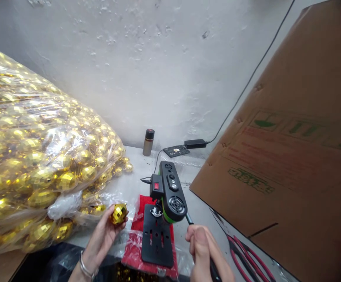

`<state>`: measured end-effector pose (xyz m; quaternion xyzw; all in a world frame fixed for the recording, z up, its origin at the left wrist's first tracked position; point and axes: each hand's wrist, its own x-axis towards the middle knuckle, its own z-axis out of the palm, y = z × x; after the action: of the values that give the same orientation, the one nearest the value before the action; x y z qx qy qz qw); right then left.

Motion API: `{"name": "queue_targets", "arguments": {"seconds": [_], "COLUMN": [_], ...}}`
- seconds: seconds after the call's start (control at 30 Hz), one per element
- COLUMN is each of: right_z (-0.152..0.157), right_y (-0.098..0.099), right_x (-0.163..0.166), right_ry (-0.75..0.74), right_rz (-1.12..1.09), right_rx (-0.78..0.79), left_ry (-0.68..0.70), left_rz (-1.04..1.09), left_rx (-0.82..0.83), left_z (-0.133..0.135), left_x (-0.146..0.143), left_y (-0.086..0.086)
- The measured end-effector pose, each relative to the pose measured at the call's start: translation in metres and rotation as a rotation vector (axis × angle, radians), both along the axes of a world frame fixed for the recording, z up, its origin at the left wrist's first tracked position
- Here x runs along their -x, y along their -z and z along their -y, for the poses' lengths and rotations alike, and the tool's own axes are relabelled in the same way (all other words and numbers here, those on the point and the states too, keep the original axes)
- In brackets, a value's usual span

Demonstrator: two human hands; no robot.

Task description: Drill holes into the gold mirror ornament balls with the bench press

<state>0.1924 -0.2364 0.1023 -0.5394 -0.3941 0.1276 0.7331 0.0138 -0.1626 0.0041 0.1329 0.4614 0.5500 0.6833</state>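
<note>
My left hand (pixel 101 237) pinches a small gold faceted ball (pixel 119 213) between thumb and fingers, just left of a small black and green bench machine (pixel 170 192). The machine has a red switch and stands on a black slotted base plate (pixel 157 239) over a red cloth (pixel 136 239). My right hand (pixel 201 246) is closed round the machine's lever handle (pixel 189 218) at the lower right.
A huge clear plastic bag of gold faceted balls (pixel 32 156) fills the left. A large cardboard box (pixel 285 156) leans on the right. At the back by the wall stand a small dark-capped bottle (pixel 148 142), a power adapter (pixel 195 143) and a cable. Red and black cables (pixel 247 258) lie at the lower right.
</note>
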Motion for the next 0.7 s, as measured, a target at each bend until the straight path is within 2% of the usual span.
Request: {"name": "queue_targets", "arguments": {"seconds": [0.1,0.2,0.3,0.4,0.57,0.7], "right_z": [-0.002,-0.003,-0.005,-0.006,-0.002,0.001], "right_y": [-0.003,0.003,0.013,0.018,0.015,0.012], "right_x": [-0.004,-0.013,-0.025,-0.03,-0.018,-0.01], "right_ry": [-0.035,-0.049,-0.111,-0.144,-0.093,-0.092], "right_rz": [0.044,0.114,0.252,0.332,0.164,0.113], "right_rx": [0.008,-0.025,-0.091,-0.13,-0.081,-0.068], "left_ry": [0.027,0.093,0.196,0.295,0.406,0.419], "left_rz": [0.103,0.047,-0.092,-0.33,-0.718,-0.972], "left_rx": [0.125,0.106,-0.036,-0.185,-0.417,-0.544], "left_z": [0.018,0.03,0.033,0.028,0.016,0.015], "left_x": [-0.01,-0.024,-0.039,-0.052,-0.069,-0.078], "left_y": [0.009,0.025,0.041,0.053,0.062,0.062]}}
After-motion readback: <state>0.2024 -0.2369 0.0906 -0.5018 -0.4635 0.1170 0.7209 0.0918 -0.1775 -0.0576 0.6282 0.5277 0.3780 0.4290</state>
